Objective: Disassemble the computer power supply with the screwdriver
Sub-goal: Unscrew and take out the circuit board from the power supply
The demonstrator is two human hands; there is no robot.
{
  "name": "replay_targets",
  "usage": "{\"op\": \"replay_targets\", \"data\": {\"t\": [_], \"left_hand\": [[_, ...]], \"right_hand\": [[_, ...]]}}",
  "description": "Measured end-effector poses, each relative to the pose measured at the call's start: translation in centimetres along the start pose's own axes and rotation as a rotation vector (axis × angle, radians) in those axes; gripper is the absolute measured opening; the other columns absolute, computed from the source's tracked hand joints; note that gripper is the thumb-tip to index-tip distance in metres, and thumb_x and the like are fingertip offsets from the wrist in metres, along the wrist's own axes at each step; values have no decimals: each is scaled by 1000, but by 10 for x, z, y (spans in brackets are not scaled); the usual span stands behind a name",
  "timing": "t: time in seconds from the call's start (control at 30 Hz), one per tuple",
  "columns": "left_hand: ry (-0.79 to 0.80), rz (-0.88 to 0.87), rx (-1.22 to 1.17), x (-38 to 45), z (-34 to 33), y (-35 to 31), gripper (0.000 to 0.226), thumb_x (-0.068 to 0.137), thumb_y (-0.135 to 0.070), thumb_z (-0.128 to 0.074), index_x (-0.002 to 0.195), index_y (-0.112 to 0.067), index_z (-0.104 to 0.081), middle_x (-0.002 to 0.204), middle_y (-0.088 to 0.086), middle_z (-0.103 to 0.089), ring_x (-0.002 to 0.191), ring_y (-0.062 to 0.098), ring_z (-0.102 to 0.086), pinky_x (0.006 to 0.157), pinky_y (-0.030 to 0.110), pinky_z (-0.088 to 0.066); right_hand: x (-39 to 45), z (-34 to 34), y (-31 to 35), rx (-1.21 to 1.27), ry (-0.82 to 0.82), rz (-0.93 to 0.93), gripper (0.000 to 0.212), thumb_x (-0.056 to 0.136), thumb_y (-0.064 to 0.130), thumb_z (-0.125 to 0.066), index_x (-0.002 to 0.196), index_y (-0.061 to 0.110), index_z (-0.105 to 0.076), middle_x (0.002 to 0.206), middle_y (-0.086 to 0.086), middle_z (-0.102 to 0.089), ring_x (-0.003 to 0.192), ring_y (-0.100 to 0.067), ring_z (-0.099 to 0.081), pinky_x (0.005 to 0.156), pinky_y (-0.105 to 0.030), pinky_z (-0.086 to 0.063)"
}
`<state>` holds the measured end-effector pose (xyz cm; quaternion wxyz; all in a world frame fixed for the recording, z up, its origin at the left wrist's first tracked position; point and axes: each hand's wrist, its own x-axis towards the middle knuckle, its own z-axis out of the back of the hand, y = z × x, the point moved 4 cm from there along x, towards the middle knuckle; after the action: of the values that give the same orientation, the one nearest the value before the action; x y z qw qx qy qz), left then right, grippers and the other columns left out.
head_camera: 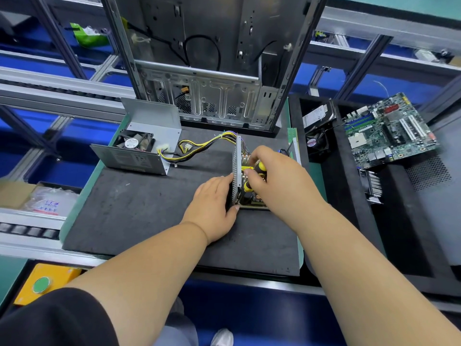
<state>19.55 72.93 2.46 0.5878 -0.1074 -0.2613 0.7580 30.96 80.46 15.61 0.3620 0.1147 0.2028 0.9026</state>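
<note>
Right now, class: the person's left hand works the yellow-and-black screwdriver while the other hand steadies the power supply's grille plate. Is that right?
Not quite: the head view shows the right hand gripping the screwdriver, while the left hand steadies the grille plate. The rest stands.

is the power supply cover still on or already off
Off. The metal cover with its fan sits apart at the mat's back left, joined only by wires.
</note>
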Motion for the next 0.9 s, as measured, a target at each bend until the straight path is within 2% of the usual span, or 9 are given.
{"op": "replay_targets", "data": {"t": [0.23, 0.3, 0.37, 0.43, 0.57, 0.63, 0.77, 0.83, 0.9], "left_hand": [[-4, -4, 6, 0, -1, 0, 71, 87, -35, -60, 150, -20, -30, 136, -3, -48, 131, 18, -37, 113, 34, -25], [-5, -3, 6, 0, -1, 1, 71, 87, -35, -60, 150, -20, -30, 136, -3, -48, 131, 18, -37, 113, 34, -25], [-12, -2, 3, 0, -1, 1, 70, 87, -35, -60, 149, -19, -31, 137, -2, -48, 131, 18, -37, 113, 34, -25], [-16, -2, -8, 0, -2, 1, 69, 88, -35, -60, 148, -19, -31, 137, -2, -48, 131, 18, -37, 113, 35, -25], [-5, 3, -7, 0, -2, 1, 69, 88, -35, -59, 149, -20, -31, 138, -3, -48, 133, 19, -37, 115, 36, -26], [-1, 6, -4, 0, -2, 1, 69, 89, -36, -59, 150, -20, -30, 139, -4, -47, 134, 18, -36, 116, 36, -25], [5, 5, 4, 0, -2, 1, 70, 89, -36, -58, 150, -19, -30, 140, -3, -47, 135, 19, -36, 116, 35, -24], [5, 7, 4, 0, -2, 1, 69, 89, -36, -58, 150, -19, -30, 140, -2, -46, 135, 19, -36, 116, 35, -24], [1, 9, 5, -1, -2, 1, 68, 90, -36, -58, 149, -18, -30, 140, -2, -46, 135, 19, -35, 116, 35, -23]], "right_hand": [[-2, 3, 0, 39, -19, 11, 11, 86, 23, -58, 96, 20, -61, 93, 3, -58, 89, -20, -52, 69, -31, -33], [-2, 4, 0, -39, -31, 14, 13, 89, 32, -56, 93, 20, -61, 89, 3, -60, 86, -21, -54, 68, -32, -36], [-2, 5, -1, -109, -39, 10, 28, 94, 48, -51, 92, 23, -61, 83, 4, -63, 81, -20, -56, 65, -33, -39], [-1, 5, -2, -102, -17, -1, 34, 96, 54, -47, 91, 24, -61, 81, 4, -65, 79, -20, -58, 65, -33, -42], [-1, 3, 0, -28, -17, 29, 14, 95, 38, -58, 101, 25, -57, 78, 8, -56, 74, -19, -51, 59, -32, -34], [-2, 5, 2, 8, -31, 33, 16, 90, 29, -61, 104, 24, -54, 79, 10, -52, 74, -16, -47, 57, -27, -33], [-2, 5, 2, 8, -12, 44, 13, 83, 20, -60, 97, 19, -61, 92, 3, -56, 87, -19, -50, 67, -28, -32], [-2, 5, 1, -41, -10, 51, 10, 86, 26, -58, 93, 19, -61, 91, 2, -57, 88, -21, -52, 70, -31, -34], [-3, 6, 1, -99, -18, 55, 21, 92, 42, -56, 93, 21, -60, 86, 3, -61, 82, -22, -55, 69, -34, -40]]}}
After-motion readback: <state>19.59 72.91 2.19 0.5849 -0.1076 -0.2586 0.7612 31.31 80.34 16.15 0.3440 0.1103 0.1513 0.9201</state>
